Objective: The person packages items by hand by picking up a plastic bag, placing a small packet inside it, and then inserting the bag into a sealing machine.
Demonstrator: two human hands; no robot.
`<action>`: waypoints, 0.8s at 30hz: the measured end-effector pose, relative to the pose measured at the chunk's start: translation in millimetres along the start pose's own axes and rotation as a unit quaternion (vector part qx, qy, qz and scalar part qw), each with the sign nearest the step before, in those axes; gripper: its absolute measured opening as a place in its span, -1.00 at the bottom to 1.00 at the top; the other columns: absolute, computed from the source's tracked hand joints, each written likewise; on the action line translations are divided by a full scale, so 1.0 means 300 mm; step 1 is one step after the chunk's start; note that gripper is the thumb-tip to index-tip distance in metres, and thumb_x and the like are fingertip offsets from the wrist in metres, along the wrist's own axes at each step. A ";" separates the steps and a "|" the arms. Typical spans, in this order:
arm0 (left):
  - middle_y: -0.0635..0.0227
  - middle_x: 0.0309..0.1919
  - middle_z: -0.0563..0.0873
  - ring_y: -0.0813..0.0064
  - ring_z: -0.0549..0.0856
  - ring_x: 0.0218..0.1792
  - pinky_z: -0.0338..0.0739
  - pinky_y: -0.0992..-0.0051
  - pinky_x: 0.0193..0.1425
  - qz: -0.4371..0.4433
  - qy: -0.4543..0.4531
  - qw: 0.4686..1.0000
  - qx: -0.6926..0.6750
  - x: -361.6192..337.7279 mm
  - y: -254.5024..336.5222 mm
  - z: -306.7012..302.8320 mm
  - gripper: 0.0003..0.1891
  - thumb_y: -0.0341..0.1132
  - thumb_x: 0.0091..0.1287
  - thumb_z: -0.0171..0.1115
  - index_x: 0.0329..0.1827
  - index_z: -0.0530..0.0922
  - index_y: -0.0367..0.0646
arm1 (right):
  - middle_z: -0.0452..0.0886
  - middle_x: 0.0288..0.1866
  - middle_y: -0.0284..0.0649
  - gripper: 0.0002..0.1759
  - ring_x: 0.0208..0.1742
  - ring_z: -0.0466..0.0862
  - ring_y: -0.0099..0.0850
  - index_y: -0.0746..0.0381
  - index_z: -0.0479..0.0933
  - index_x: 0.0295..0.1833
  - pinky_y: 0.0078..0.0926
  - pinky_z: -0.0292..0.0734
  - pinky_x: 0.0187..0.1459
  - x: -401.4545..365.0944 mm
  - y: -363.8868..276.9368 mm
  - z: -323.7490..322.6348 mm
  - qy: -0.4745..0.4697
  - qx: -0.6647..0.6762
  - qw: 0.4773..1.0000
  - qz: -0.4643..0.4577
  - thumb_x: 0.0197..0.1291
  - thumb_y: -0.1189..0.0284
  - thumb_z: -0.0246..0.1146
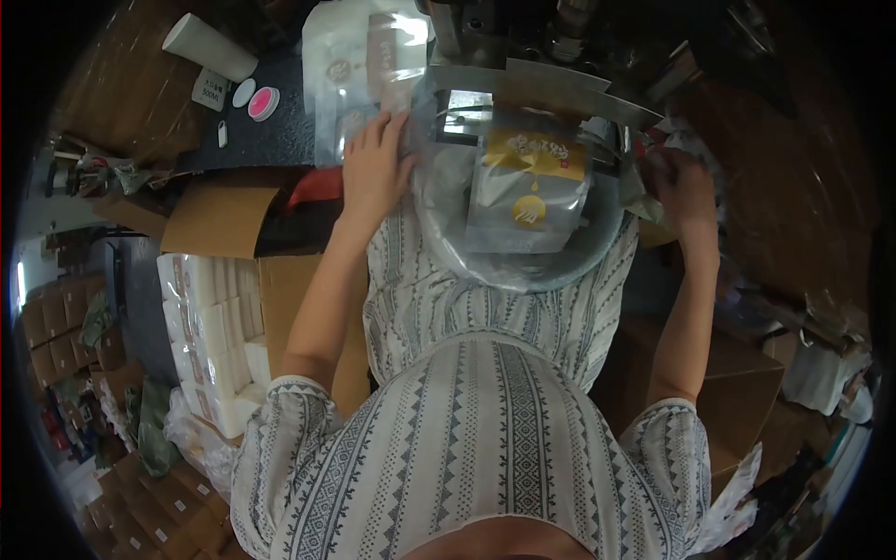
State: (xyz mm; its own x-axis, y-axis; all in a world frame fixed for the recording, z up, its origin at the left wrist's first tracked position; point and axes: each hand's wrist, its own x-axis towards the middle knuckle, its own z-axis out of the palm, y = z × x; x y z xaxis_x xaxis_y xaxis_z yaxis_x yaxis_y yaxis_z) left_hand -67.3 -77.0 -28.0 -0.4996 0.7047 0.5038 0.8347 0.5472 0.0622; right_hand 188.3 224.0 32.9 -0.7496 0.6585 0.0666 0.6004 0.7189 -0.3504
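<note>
My left hand (375, 173) lies with its fingers stretched over clear, pale-printed plastic pouches (355, 75) at the top, left of centre. The fingers rest on the lower part of these pouches. In front of my lap, a round basin (439, 247), which looks lined with clear plastic, holds filled silver pouches with yellow labels (528, 187). To the right of the basin, my right hand (686, 191) is smeared by motion, its fingers beside a greenish packet (644, 191). Whether it grips that packet is not clear.
Metal machine parts (560, 89) stand just behind the basin. At upper left are a white cup (210, 47) and a small round tub with pink contents (264, 104). An open carton (224, 215) and white wrapped packs (210, 327) sit left; another carton (737, 401) is right.
</note>
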 end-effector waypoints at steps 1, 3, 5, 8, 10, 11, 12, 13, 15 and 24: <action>0.15 -0.07 0.62 0.07 0.61 -0.07 0.46 0.23 -0.01 -0.025 -0.043 0.996 -0.076 -0.017 -0.005 -0.033 -0.69 -0.27 0.25 0.28 0.03 0.56 -0.16 | 0.68 -0.14 -0.01 -0.68 -0.14 0.69 -0.09 0.27 0.58 0.02 -0.26 0.55 -0.11 -0.023 -0.040 -0.036 0.005 0.076 0.997 0.007 0.13 0.46 0.28; 0.20 -0.19 0.63 0.10 0.63 -0.16 0.48 0.26 -0.11 -0.090 -0.048 0.989 -0.109 -0.047 0.029 -0.104 -0.77 -0.33 0.23 0.27 -0.07 0.59 -0.15 | 0.68 -0.16 -0.05 -0.70 -0.17 0.70 -0.14 0.27 0.59 0.01 -0.30 0.56 -0.12 -0.055 -0.136 -0.080 0.010 0.151 0.988 0.014 0.12 0.49 0.29; 0.25 -0.32 0.64 0.13 0.65 -0.26 0.50 0.29 -0.22 -0.154 -0.051 0.977 -0.139 -0.060 0.074 -0.169 -0.86 -0.38 0.21 0.26 -0.18 0.63 -0.14 | 0.67 -0.13 -0.11 -0.71 -0.19 0.70 -0.24 0.27 0.58 0.00 -0.35 0.56 -0.16 -0.078 -0.249 -0.087 -0.023 0.230 0.960 -0.157 0.13 0.50 0.30; 0.28 -0.45 0.61 0.20 0.65 -0.41 0.49 0.35 -0.38 -0.107 0.021 0.985 -0.135 -0.047 0.175 -0.233 -0.95 -0.43 0.16 0.27 -0.33 0.64 -0.15 | 0.64 -0.08 -0.13 -0.70 -0.18 0.68 -0.25 0.26 0.57 0.01 -0.34 0.55 -0.17 -0.086 -0.387 -0.012 -0.037 0.287 0.929 -0.233 0.13 0.50 0.31; 0.28 -0.44 0.62 0.20 0.65 -0.40 0.49 0.37 -0.38 -0.076 0.004 0.982 -0.172 -0.029 0.205 -0.272 -0.93 -0.43 0.14 0.29 -0.31 0.64 -0.16 | 0.64 -0.07 -0.13 -0.70 -0.17 0.68 -0.25 0.25 0.56 0.01 -0.35 0.56 -0.16 -0.081 -0.423 0.007 -0.025 0.228 0.933 -0.278 0.14 0.48 0.32; 0.28 -0.44 0.62 0.20 0.65 -0.40 0.49 0.37 -0.38 -0.075 0.005 0.982 -0.171 -0.028 0.218 -0.275 -0.93 -0.43 0.14 0.29 -0.31 0.64 -0.16 | 0.64 -0.07 -0.13 -0.70 -0.17 0.67 -0.25 0.25 0.55 0.01 -0.35 0.56 -0.16 -0.079 -0.429 0.011 -0.012 0.166 0.933 -0.318 0.15 0.46 0.32; 0.27 -0.44 0.63 0.19 0.64 -0.42 0.49 0.38 -0.38 -0.043 -0.027 0.977 -0.206 -0.027 0.232 -0.275 -0.92 -0.42 0.15 0.29 -0.30 0.65 -0.16 | 0.64 -0.07 -0.13 -0.70 -0.17 0.67 -0.25 0.25 0.55 0.01 -0.35 0.56 -0.16 -0.080 -0.428 0.006 -0.012 0.166 0.934 -0.318 0.15 0.46 0.32; 0.26 -0.43 0.64 0.19 0.63 -0.44 0.50 0.39 -0.39 -0.010 -0.059 0.969 -0.240 -0.024 0.247 -0.271 -0.91 -0.41 0.16 0.30 -0.28 0.66 -0.15 | 0.64 -0.06 -0.13 -0.68 -0.15 0.67 -0.26 0.25 0.54 0.03 -0.37 0.56 -0.14 -0.083 -0.425 -0.003 -0.051 0.197 0.923 -0.326 0.15 0.46 0.31; 0.25 -0.43 0.65 0.27 0.65 -0.45 0.50 0.42 -0.39 -0.030 -0.121 0.941 -0.316 -0.021 0.277 -0.236 -0.89 -0.39 0.18 0.30 -0.25 0.67 -0.15 | 0.65 -0.06 -0.13 -0.67 -0.14 0.68 -0.27 0.24 0.54 0.06 -0.39 0.56 -0.12 -0.083 -0.407 -0.010 -0.090 0.227 0.911 -0.333 0.15 0.46 0.31; 0.25 -0.30 0.73 0.59 0.69 -0.39 0.55 0.63 -0.34 -0.343 -0.298 0.608 -0.651 0.179 0.354 -0.018 -0.73 -0.26 0.32 0.28 -0.16 0.65 -0.37 | 0.68 -0.02 -0.23 -0.67 -0.06 0.66 -0.45 0.26 0.54 0.11 -0.52 0.51 -0.01 -0.074 -0.208 -0.038 -0.038 0.275 0.957 -0.089 0.24 0.44 0.27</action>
State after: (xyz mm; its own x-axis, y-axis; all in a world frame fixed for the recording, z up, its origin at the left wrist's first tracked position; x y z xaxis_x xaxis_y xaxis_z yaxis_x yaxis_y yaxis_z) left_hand -4.2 16.6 10.4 -0.5051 0.7634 -0.4026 -0.3344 0.2570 0.9067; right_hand 170.7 167.1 63.8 -0.8571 0.5030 0.1110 0.2388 0.5789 -0.7796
